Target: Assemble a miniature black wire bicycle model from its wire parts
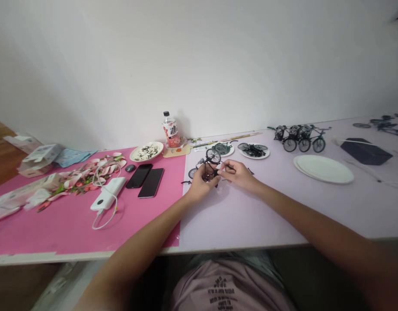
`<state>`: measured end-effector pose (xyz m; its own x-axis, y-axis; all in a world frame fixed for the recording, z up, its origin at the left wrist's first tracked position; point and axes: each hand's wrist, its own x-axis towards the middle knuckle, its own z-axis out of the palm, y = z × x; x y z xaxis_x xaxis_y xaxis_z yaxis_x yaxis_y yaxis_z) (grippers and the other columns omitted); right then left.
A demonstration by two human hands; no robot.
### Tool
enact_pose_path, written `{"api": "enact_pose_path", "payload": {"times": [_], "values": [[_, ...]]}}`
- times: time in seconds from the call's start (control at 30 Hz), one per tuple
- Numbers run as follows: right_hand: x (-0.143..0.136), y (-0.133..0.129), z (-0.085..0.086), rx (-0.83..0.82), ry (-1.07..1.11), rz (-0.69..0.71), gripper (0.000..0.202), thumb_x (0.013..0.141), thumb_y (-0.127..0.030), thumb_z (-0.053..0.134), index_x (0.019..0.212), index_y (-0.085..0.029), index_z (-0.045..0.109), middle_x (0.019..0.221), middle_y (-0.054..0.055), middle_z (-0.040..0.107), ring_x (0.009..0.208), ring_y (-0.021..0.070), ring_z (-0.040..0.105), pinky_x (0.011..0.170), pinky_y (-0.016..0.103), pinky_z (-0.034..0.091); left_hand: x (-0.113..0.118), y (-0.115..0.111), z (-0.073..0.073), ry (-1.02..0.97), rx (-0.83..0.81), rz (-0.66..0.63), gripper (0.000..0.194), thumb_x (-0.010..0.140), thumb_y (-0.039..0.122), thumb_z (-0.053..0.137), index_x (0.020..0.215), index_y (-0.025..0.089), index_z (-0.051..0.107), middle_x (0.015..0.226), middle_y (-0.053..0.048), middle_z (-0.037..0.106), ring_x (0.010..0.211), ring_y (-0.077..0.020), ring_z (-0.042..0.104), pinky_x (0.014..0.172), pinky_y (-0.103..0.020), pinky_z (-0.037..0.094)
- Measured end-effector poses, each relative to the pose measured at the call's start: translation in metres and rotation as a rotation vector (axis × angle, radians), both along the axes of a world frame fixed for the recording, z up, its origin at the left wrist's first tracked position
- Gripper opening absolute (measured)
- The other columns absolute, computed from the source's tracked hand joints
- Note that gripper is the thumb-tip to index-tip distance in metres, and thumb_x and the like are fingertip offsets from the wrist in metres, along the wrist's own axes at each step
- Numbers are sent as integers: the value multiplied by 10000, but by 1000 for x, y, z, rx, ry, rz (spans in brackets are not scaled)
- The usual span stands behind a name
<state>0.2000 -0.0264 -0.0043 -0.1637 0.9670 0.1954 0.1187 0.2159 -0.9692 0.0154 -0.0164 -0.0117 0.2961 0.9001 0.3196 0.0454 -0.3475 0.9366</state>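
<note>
A small black model bicycle (213, 156) is held up at the middle of the table, one wheel raised above the fingers. My left hand (200, 183) is closed around its frame. Close beside it, my right hand (235, 173) pinches a thin dark piece against the bicycle; the fingers hide most of that piece. Another spoked wheel (192, 173) shows just left of my left hand. Behind the hands are a white plate (232, 151) with dark green parts and a second white plate (266, 155) heaped with black parts.
Several assembled model bicycles (304, 144) stand at the back right, near stacked white plates (325, 169) and a dark block (365, 151). On the left are two phones (151, 183), a white power bank (108, 193), a bottle (171, 131), a bowl (146, 152) and artificial petals (85, 172).
</note>
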Motion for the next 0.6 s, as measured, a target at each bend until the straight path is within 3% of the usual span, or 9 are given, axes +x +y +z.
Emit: {"api": "enact_pose_path", "payload": {"times": [0.13,0.27,0.37,0.47,0.6], "values": [[1,-1,3,-53,69,-4,455,743,-576,807,909,-224,572,712,-56,524,589,113,487,580,263,426,-1,2,1,5,-20,10,419,773,318,819,1102,169,607,897,-22,643,759,-137,620,683,-258,500],[2,0,4,15,31,-36,428,879,-641,630,950,-220,605,720,-42,502,563,121,476,587,284,436,-1,4,0,-8,-16,45,423,763,335,826,1091,174,613,952,-42,673,786,-143,624,700,-260,504],[3,-1,3,167,-163,-112,420,972,-602,504,1011,-211,653,806,14,611,642,156,529,629,299,448,-1,7,-3,-1,12,99,418,769,311,818,1108,173,616,981,-51,680,805,-144,625,732,-268,515],[3,0,0,362,-359,-149,333,993,-479,537,998,-208,731,926,72,697,794,203,589,734,326,472,-1,10,-8,45,103,160,385,787,258,788,1124,173,624,994,-54,687,824,-143,627,774,-269,530],[3,3,-7,528,-447,-184,236,964,-345,599,985,-220,798,763,42,590,752,211,553,734,345,465,-2,12,-13,106,199,177,351,811,233,751,1135,175,629,1007,-70,706,855,-164,653,816,-294,549]]}}
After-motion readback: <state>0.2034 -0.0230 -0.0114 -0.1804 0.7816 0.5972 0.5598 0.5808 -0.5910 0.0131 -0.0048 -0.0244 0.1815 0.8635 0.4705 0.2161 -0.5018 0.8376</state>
